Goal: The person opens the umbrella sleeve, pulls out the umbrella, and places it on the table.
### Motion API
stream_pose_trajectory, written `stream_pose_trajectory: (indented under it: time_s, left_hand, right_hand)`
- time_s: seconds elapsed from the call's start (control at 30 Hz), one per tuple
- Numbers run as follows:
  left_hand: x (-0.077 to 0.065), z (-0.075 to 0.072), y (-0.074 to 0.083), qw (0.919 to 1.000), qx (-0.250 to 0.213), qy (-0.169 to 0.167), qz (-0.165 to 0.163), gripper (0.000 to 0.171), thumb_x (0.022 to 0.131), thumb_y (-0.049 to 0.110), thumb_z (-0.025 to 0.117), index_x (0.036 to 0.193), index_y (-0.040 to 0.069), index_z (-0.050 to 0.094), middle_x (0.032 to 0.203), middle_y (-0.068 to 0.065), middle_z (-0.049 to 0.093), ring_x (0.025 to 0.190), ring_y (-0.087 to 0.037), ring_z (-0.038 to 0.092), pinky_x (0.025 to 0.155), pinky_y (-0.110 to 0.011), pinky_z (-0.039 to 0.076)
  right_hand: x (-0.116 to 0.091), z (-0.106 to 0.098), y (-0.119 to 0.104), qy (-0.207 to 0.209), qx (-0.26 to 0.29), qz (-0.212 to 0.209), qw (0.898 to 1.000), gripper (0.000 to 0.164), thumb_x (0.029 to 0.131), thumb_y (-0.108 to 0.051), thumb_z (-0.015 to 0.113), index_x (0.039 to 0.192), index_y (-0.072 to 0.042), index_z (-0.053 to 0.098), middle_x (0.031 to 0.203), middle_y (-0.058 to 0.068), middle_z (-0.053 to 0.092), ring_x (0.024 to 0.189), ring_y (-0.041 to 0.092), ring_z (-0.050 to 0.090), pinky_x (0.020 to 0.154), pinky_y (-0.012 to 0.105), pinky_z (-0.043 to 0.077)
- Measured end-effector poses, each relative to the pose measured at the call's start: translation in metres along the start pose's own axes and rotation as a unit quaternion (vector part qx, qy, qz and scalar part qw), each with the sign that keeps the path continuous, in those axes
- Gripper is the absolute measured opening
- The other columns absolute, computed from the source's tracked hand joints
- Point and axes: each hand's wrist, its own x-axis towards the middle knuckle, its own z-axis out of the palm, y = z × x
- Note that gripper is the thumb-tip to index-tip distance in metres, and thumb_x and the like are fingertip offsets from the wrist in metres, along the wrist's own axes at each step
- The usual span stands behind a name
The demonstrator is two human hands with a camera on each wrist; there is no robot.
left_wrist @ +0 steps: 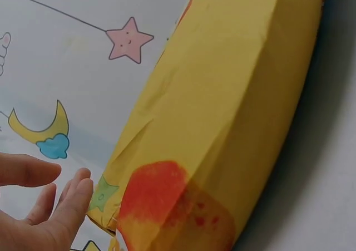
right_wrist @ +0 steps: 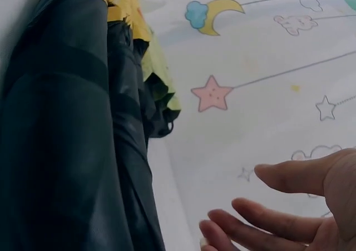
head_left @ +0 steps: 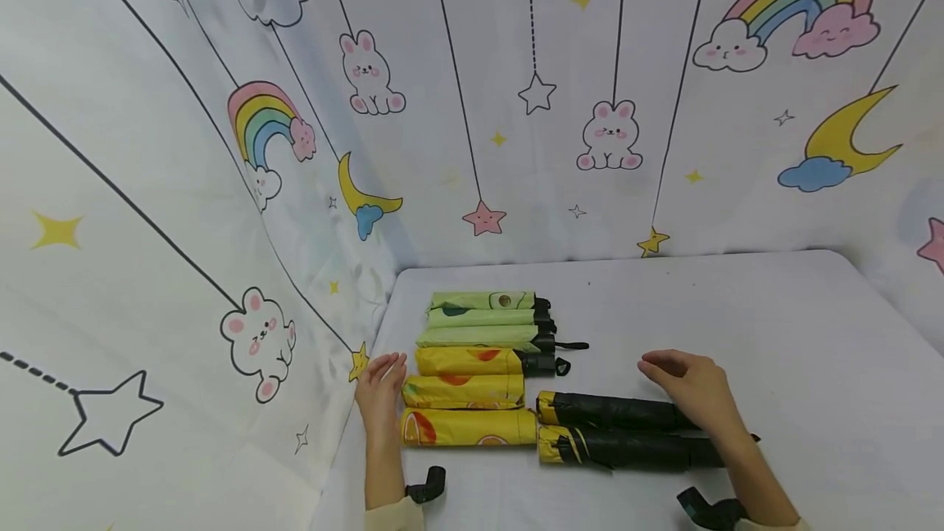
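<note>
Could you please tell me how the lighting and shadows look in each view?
Head: bright, fairly even light over the white table; left wrist: dimmer, a soft grey shadow along the right edge of the yellow umbrella; right wrist: dimmer too, the nearest black umbrella showing little surface detail.

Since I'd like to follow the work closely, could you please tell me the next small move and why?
The right hand should probably move in and grip the rear black bundle. It is empty, its thumb parted from its fingers; the head view shows it partly covering that bundle, while the right wrist view shows a gap between them.
</note>
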Motion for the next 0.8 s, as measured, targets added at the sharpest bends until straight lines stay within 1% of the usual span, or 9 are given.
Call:
stream_pose_trajectory:
  time_s: [0.2, 0.27, 0.4, 0.43, 0.5, 0.6, 0.7, 0.8]
  left_hand:
    - [0.001, 0.005, 0.002, 0.9999, -0.001, -0.006, 0.01, 0.039, 0.098, -0.006, 0.065, 0.134, -0.011, 0.05, 0.135, -0.031, 0.058, 0.12, -0.029, 0.069, 0.095, -0.026, 0.057]
    - [0.001, 0.006, 0.002, 0.9999, 0.003, -0.007, 0.011, 0.038, 0.098, -0.007, 0.064, 0.133, -0.011, 0.05, 0.135, -0.031, 0.057, 0.121, -0.03, 0.069, 0.096, -0.026, 0.057]
    - [0.001, 0.009, 0.001, 0.9998, 0.008, -0.009, 0.014, 0.037, 0.098, -0.009, 0.062, 0.133, -0.01, 0.05, 0.135, -0.031, 0.057, 0.123, -0.032, 0.067, 0.097, -0.028, 0.057]
    - [0.0, 0.01, 0.001, 0.9998, 0.01, -0.009, 0.016, 0.038, 0.098, -0.008, 0.062, 0.133, -0.01, 0.049, 0.135, -0.03, 0.057, 0.124, -0.032, 0.067, 0.097, -0.028, 0.057]
    - [-0.001, 0.012, 0.0, 0.9996, 0.012, -0.013, 0.021, 0.039, 0.098, -0.008, 0.062, 0.134, -0.01, 0.048, 0.135, -0.031, 0.056, 0.125, -0.033, 0.066, 0.097, -0.027, 0.057]
    - [-0.001, 0.015, 0.0, 0.9993, 0.02, -0.019, 0.027, 0.041, 0.098, -0.007, 0.061, 0.136, -0.011, 0.046, 0.137, -0.031, 0.054, 0.128, -0.035, 0.064, 0.095, -0.027, 0.057]
    - [-0.001, 0.018, 0.0, 0.999, 0.031, -0.019, 0.025, 0.041, 0.098, -0.007, 0.061, 0.136, -0.01, 0.047, 0.137, -0.03, 0.054, 0.131, -0.037, 0.061, 0.095, -0.026, 0.056]
    - [-0.002, 0.02, 0.002, 0.999, 0.04, -0.016, 0.013, 0.041, 0.098, -0.005, 0.061, 0.137, -0.007, 0.047, 0.138, -0.027, 0.053, 0.134, -0.036, 0.058, 0.096, -0.024, 0.055]
  right_hand:
    - [0.009, 0.008, -0.01, -0.025, 0.002, 0.004, 1.0, 0.049, 0.099, -0.043, 0.071, 0.124, -0.001, 0.073, 0.117, 0.021, 0.075, 0.108, 0.04, 0.071, 0.084, 0.056, 0.059]
    - [0.012, 0.011, -0.014, -0.036, 0.009, 0.008, 0.999, 0.05, 0.099, -0.042, 0.072, 0.124, 0.001, 0.072, 0.115, 0.021, 0.075, 0.102, 0.037, 0.074, 0.081, 0.052, 0.061]
    - [0.017, 0.019, -0.02, -0.056, 0.03, 0.011, 0.998, 0.049, 0.098, -0.039, 0.074, 0.123, 0.004, 0.071, 0.112, 0.021, 0.076, 0.09, 0.029, 0.077, 0.074, 0.04, 0.064]
    - [0.018, 0.021, -0.021, -0.06, 0.033, 0.011, 0.998, 0.049, 0.098, -0.038, 0.074, 0.123, 0.004, 0.071, 0.112, 0.021, 0.076, 0.088, 0.028, 0.077, 0.074, 0.039, 0.064]
    - [0.021, 0.024, -0.022, -0.066, 0.03, 0.008, 0.997, 0.048, 0.098, -0.038, 0.074, 0.123, 0.003, 0.071, 0.113, 0.021, 0.075, 0.087, 0.026, 0.077, 0.074, 0.039, 0.064]
    - [0.026, 0.028, -0.027, -0.066, 0.014, 0.0, 0.998, 0.047, 0.098, -0.039, 0.074, 0.122, 0.002, 0.072, 0.112, 0.02, 0.076, 0.087, 0.026, 0.077, 0.076, 0.043, 0.064]
    - [0.03, 0.032, -0.033, -0.065, 0.005, -0.005, 0.998, 0.045, 0.099, -0.037, 0.074, 0.121, 0.002, 0.073, 0.11, 0.019, 0.076, 0.084, 0.024, 0.076, 0.076, 0.044, 0.063]
    - [0.035, 0.037, -0.038, -0.067, 0.006, -0.008, 0.998, 0.043, 0.098, -0.034, 0.074, 0.119, 0.003, 0.073, 0.107, 0.018, 0.076, 0.083, 0.023, 0.075, 0.075, 0.044, 0.063]
